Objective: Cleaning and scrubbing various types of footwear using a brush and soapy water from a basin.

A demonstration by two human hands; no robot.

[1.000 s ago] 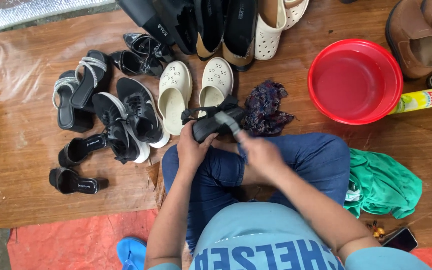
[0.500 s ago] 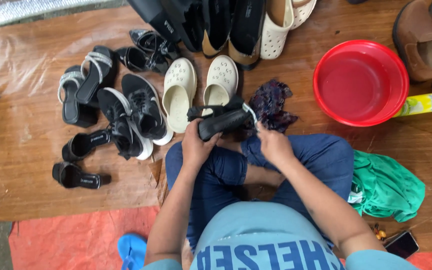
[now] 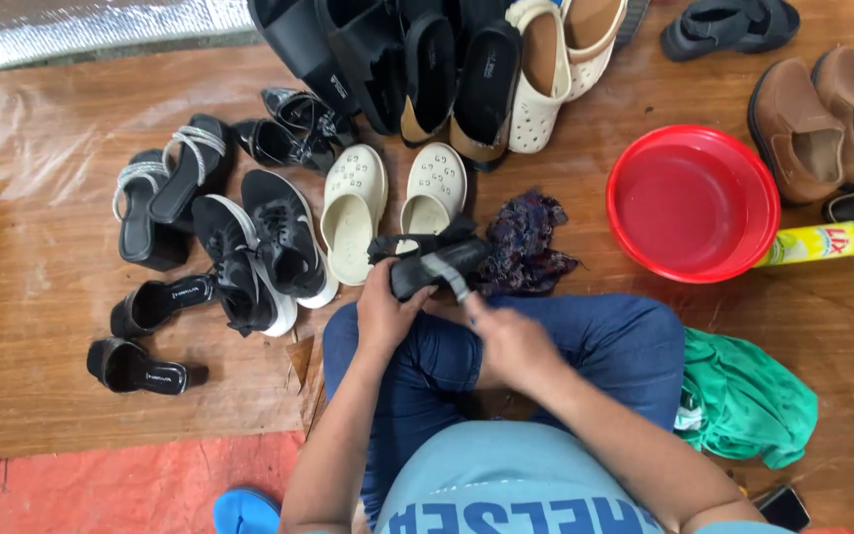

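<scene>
Left hand (image 3: 387, 311) gripping black shoe (image 3: 427, 262) from below, over knees (just in front of cream clogs (image 3: 387, 203)); right hand (image 3: 511, 341) clenched on small brush (image 3: 447, 275) against shoe; dark rag (image 3: 531, 242) just beside

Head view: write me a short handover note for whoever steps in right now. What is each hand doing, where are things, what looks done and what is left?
Left hand: grips a black shoe over the lap.
Right hand: holds a small brush against that shoe.
Dark rag lies just beyond the shoe; red basin and yellow bottle sit to the right.
Done: cannot tell which pairs are already cleaned.
Left: the held shoe is in hand; the cream clogs and black sneakers wait on the floor.
</scene>
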